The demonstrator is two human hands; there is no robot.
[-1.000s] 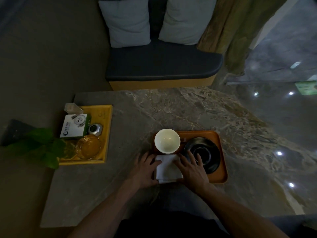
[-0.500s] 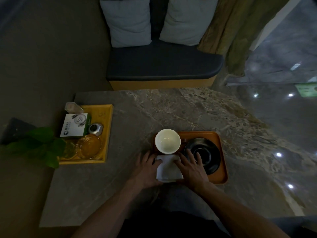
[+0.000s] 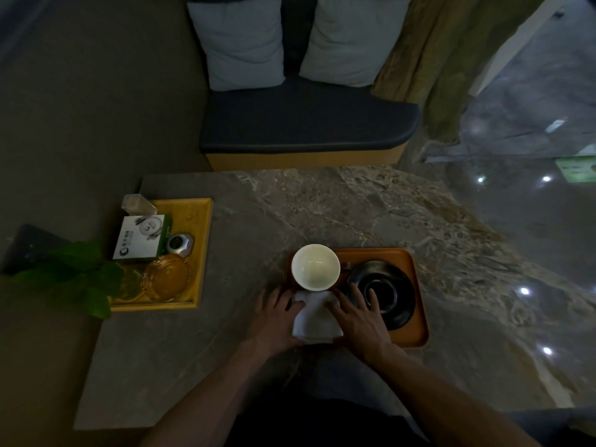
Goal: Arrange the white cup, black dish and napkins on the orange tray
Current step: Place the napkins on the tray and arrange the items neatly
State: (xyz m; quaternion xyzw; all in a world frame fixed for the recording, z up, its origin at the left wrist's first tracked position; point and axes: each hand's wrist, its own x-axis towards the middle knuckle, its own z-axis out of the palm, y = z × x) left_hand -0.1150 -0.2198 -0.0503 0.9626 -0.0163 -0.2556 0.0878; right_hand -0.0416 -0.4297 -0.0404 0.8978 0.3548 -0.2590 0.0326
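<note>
The orange tray (image 3: 416, 304) lies on the marble table near the front edge. A white cup (image 3: 315, 266) stands upright at the tray's far left corner. A black dish (image 3: 392, 296) fills the tray's right half. White folded napkins (image 3: 315, 317) lie at the tray's near left, just in front of the cup. My left hand (image 3: 274, 319) rests flat on the napkins' left edge with fingers spread. My right hand (image 3: 359, 314) presses flat on their right edge, its fingers reaching over the rim of the black dish.
A yellow tray (image 3: 201, 253) at the table's left holds a white and green box (image 3: 140, 237), a glass ashtray (image 3: 166, 279) and a small silver object (image 3: 180, 244). A green plant (image 3: 74, 279) overhangs the left edge. A cushioned bench (image 3: 303, 124) stands beyond the table.
Both hands stay flat on the napkins with hardly any shift. The cup, dish and tray have not moved.
</note>
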